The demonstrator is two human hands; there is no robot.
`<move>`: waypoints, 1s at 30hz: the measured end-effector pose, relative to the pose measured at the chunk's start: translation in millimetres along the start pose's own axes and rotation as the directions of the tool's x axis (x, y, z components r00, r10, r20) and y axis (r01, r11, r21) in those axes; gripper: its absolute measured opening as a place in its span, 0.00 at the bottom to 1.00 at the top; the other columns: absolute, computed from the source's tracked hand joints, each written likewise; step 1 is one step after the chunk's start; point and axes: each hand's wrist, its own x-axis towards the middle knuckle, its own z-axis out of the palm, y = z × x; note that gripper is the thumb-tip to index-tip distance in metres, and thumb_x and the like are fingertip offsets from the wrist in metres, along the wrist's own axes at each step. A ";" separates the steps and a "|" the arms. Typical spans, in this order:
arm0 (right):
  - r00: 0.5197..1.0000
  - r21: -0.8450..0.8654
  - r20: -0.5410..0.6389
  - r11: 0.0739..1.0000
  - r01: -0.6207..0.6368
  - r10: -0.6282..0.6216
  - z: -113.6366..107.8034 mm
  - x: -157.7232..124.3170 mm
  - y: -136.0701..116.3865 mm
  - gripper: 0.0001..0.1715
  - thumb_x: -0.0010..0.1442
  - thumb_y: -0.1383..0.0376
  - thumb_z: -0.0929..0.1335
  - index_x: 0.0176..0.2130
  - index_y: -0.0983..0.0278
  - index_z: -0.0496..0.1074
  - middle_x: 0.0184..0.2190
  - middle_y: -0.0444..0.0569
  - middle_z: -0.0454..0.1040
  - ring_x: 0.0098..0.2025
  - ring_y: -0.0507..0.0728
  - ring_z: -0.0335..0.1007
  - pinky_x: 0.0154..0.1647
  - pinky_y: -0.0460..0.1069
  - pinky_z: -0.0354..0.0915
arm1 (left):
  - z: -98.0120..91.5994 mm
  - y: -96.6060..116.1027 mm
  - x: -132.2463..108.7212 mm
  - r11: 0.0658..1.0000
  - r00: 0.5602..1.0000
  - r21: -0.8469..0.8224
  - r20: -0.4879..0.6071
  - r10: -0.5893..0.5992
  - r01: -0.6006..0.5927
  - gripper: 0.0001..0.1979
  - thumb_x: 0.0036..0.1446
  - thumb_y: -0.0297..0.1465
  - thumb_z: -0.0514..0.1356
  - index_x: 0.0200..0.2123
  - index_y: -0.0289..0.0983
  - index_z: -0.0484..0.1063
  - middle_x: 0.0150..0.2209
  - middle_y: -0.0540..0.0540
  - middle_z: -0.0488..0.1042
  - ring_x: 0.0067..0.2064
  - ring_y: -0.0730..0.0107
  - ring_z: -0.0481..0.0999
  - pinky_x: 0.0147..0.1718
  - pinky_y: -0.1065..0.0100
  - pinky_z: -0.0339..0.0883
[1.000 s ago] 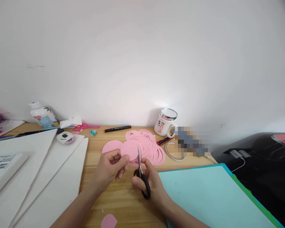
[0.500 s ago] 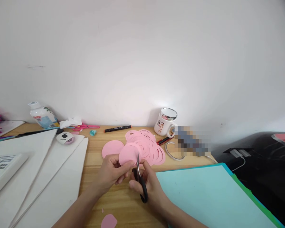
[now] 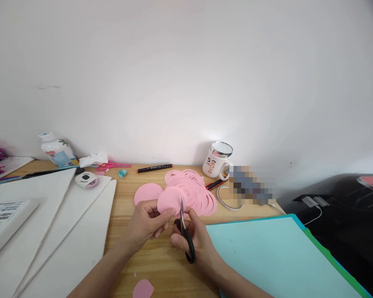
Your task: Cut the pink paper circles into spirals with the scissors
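Observation:
My left hand [image 3: 149,221] pinches a round piece of pink paper [image 3: 169,200] between thumb and fingers above the table. My right hand [image 3: 196,236] is closed around the black handles of a pair of scissors [image 3: 189,246], whose blades point away from me at the right edge of that paper. Behind my hands lies a heap of pink paper rings and cut pieces [image 3: 194,192]. A flat pink paper circle [image 3: 147,193] rests just left of the heap. Near the front edge of the view is a pink scrap [image 3: 143,288].
White boards [image 3: 71,240] cover the left side, with a correction tape dispenser [image 3: 86,180] on them. At the back stand a white bottle [image 3: 57,150] and a mug [image 3: 216,159]; a black marker [image 3: 155,168] lies between them. Light blue sheets [image 3: 267,252] fill the right.
The scissor blades look more closed against the paper's right edge than before. Both hands stay almost in place, and the other things have not moved.

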 end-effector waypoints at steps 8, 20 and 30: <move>1.000 -0.025 0.000 1.000 0.003 -0.003 -2.1 0.1 2.9 0.26 0.49 0.55 0.71 0.40 0.61 0.57 0.17 0.33 0.54 0.18 0.47 0.43 0.18 0.42 0.43 | -2.4 -3.0 1.5 1.000 1.000 -0.010 0.002 0.013 -0.013 0.16 0.48 0.37 0.62 0.17 0.34 0.64 0.13 0.55 0.65 0.11 0.85 0.56 0.09 0.80 0.46; 0.995 -0.096 -0.064 0.991 -0.089 0.083 -0.6 -0.9 0.9 0.24 0.46 0.60 0.71 0.39 0.61 0.56 0.15 0.31 0.57 0.15 0.46 0.48 0.14 0.40 0.47 | -3.1 -3.1 2.7 0.998 0.999 -0.051 -0.022 0.038 -0.039 0.16 0.47 0.37 0.64 0.18 0.33 0.65 0.12 0.56 0.64 0.11 0.85 0.55 0.09 0.80 0.47; 0.991 -0.106 -0.101 0.990 -0.095 0.084 -1.8 -1.9 3.5 0.24 0.46 0.58 0.70 0.40 0.61 0.58 0.13 0.34 0.64 0.13 0.47 0.53 0.13 0.41 0.48 | -2.0 -4.6 2.7 0.997 0.994 -0.067 -0.104 0.040 -0.047 0.18 0.49 0.40 0.62 0.17 0.34 0.64 0.14 0.55 0.65 0.11 0.85 0.56 0.09 0.79 0.46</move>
